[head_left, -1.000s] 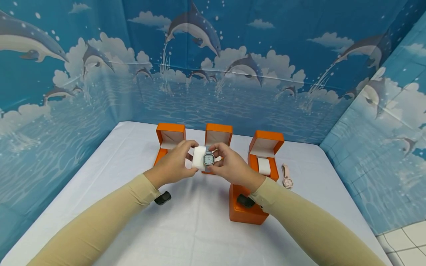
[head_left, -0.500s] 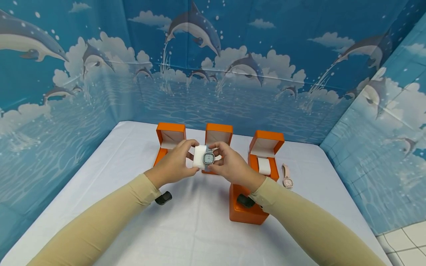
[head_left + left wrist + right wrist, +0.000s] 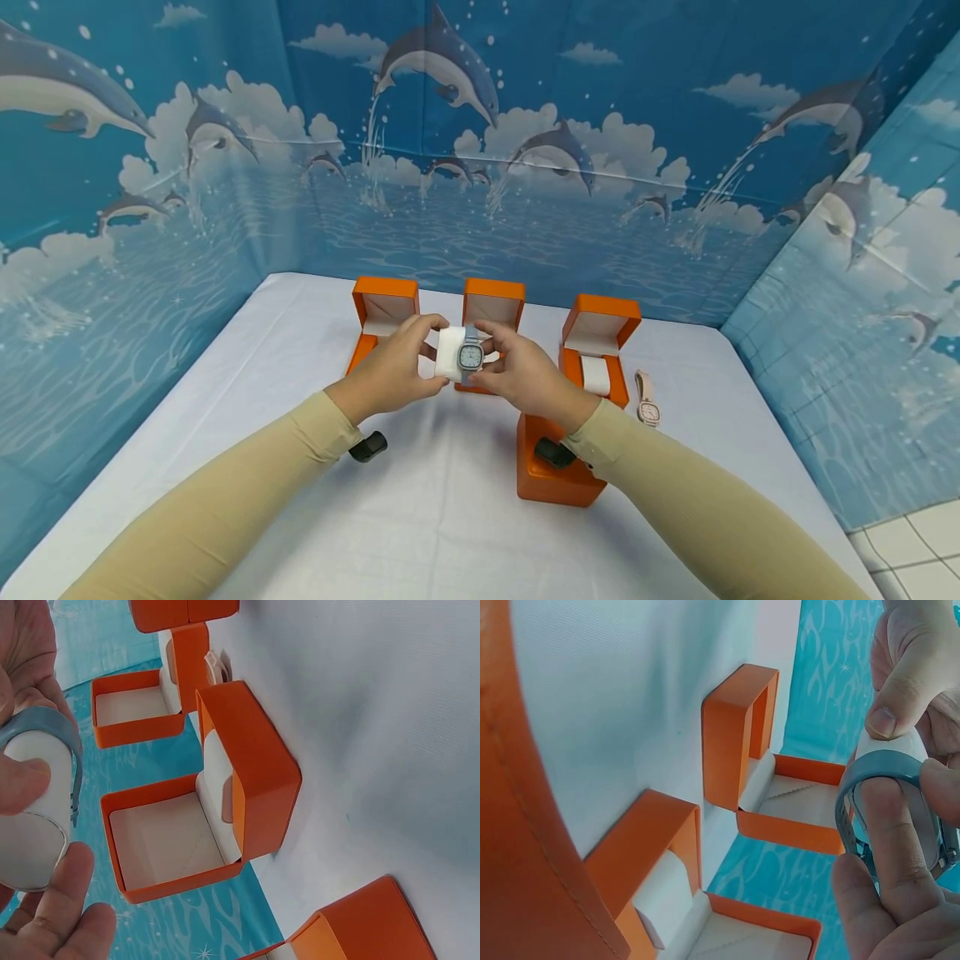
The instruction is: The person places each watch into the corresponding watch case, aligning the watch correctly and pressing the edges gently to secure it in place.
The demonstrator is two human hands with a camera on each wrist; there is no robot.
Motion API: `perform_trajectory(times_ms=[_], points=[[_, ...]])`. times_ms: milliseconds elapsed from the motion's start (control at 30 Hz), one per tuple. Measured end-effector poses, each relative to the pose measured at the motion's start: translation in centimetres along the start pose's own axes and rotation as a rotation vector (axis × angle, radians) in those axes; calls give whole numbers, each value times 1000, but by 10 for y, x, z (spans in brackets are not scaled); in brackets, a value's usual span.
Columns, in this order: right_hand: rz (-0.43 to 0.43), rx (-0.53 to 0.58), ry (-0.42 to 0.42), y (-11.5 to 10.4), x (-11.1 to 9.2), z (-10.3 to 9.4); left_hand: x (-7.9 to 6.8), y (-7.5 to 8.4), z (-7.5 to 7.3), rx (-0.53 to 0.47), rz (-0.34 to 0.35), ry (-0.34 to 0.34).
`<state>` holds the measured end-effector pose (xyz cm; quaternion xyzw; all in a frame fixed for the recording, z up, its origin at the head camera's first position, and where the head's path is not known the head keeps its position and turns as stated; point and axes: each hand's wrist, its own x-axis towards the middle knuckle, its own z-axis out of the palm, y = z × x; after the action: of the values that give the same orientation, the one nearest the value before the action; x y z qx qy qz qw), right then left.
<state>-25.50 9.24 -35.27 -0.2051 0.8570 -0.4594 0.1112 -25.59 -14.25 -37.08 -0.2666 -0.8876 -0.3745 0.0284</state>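
Above the table in the head view, my left hand grips a white watch cushion between thumb and fingers. A square-faced watch with a blue-grey strap sits around the cushion's right end, dial facing up toward me. My right hand holds the watch at its right side, fingers above and thumb below. From the right wrist view, the strap loops around the cushion, with a right finger pressed inside the loop against the cushion's end. The middle orange box stands open just behind, its base partly hidden by the hands.
Open orange boxes stand at the left and right; the right box holds a white cushion. Beside it lies a pink watch. Under my right wrist is another orange box. A dolphin-print curtain borders the white table.
The cushion and watch have shifted very slightly to the right and away. My right fingers have moved a little along the strap, showing more of its upper part. The boxes have not moved.
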Motion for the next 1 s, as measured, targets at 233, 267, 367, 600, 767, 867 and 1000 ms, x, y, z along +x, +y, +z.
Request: perform_trajectory(times_ms=[233,267,367,600,767,867,1000], points=[[-1,-64,-8,-2,0,-1,0,0,-1,14,-9,3],[-1,-73,-7,-2,-1,-1,0,0,-1,13,-10,2],[-9,-99,-2,-2,-1,-2,-1,-1,0,4,-14,-1],[-49,-117,-1,0,-1,-2,-1,-3,0,-14,-28,-1],[-62,-125,5,2,-1,-2,-2,-3,0,-22,-21,-1],[-71,-134,13,2,-1,-3,-2,-3,0,-18,-16,2],[-85,-148,21,2,-1,-2,-3,-3,1,-19,-11,7]])
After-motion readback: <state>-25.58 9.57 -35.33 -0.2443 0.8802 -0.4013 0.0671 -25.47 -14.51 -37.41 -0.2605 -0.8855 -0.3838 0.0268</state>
